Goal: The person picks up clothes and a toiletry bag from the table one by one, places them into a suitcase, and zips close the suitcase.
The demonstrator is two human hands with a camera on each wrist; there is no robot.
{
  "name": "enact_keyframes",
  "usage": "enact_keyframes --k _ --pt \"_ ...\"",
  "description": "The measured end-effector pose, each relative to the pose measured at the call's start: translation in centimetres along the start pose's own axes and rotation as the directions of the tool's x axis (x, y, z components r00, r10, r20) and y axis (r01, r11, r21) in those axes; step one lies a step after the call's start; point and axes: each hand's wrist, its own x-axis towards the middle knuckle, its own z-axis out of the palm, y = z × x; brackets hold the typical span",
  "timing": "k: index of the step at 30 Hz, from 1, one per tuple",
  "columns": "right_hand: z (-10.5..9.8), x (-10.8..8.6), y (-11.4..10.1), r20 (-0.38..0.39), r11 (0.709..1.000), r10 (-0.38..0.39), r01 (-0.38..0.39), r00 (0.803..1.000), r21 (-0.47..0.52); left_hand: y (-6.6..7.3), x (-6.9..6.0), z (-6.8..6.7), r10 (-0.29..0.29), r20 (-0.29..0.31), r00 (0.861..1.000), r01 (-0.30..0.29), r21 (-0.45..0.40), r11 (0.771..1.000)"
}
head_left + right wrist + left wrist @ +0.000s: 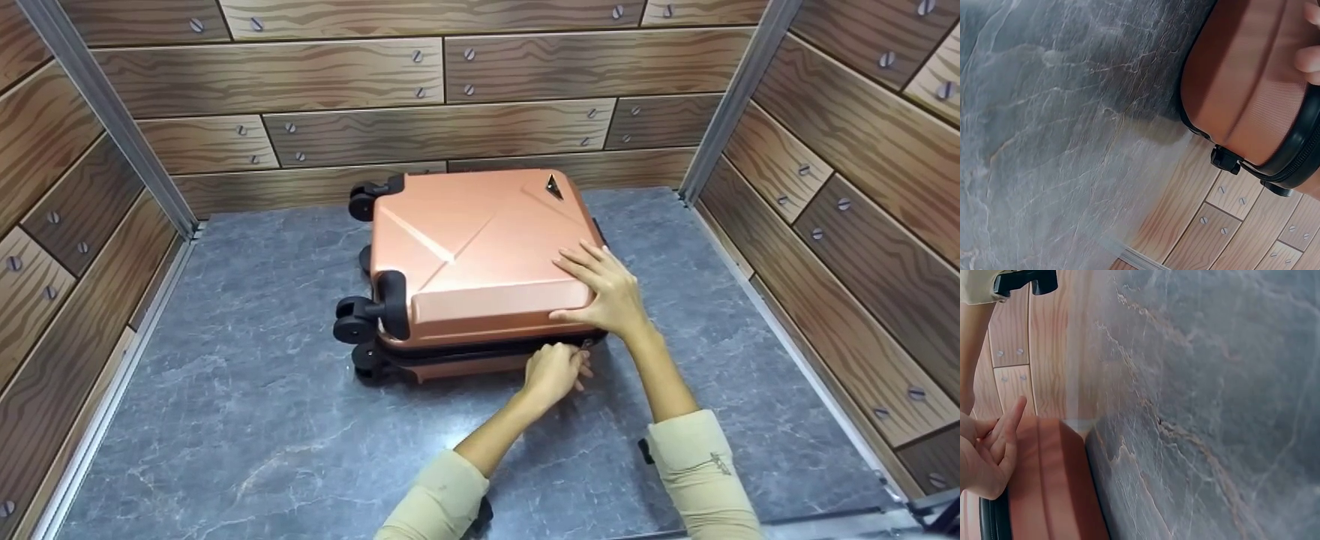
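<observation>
A rose-gold hard-shell suitcase lies flat, its black wheels pointing left. A dark zipper runs along its near side. My left hand is at the zipper near the front right corner, thumb and forefinger pinching the zipper pull, mostly hidden by the fingers. Its other fingers extend loosely in the left wrist view, beside the lower shell. On the top shell, near that same corner, rests my right hand with fingers spread. Fingertips show at the right edge of the right wrist view.
The suitcase lies on a grey marble-patterned floor. Wood-plank-patterned walls stand behind and at both sides, with metal posts at the back corners. Floor stretches left, right and in front of the suitcase.
</observation>
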Motion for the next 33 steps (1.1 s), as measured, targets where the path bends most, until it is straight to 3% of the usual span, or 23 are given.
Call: enact_keyframes --k 7,17,33 --pt "0.2 -0.1 0.0 -0.008 1.0 -0.01 0.01 1.0 -0.005 -0.5 -0.2 -0.3 -0.003 0.027 1.0 0.003 -0.024 1.0" --pt "0.6 -0.1 -0.2 -0.009 1.0 -0.008 0.008 1.0 -0.004 -1.0 -0.4 -1.1 0.004 0.053 0.999 -0.005 0.025 1.0" --pt "0.2 -0.2 0.1 -0.008 1.0 0.001 -0.001 1.0 -0.003 -3.7 -2.5 -4.2 0.005 0.042 0.999 -0.005 -0.012 1.0"
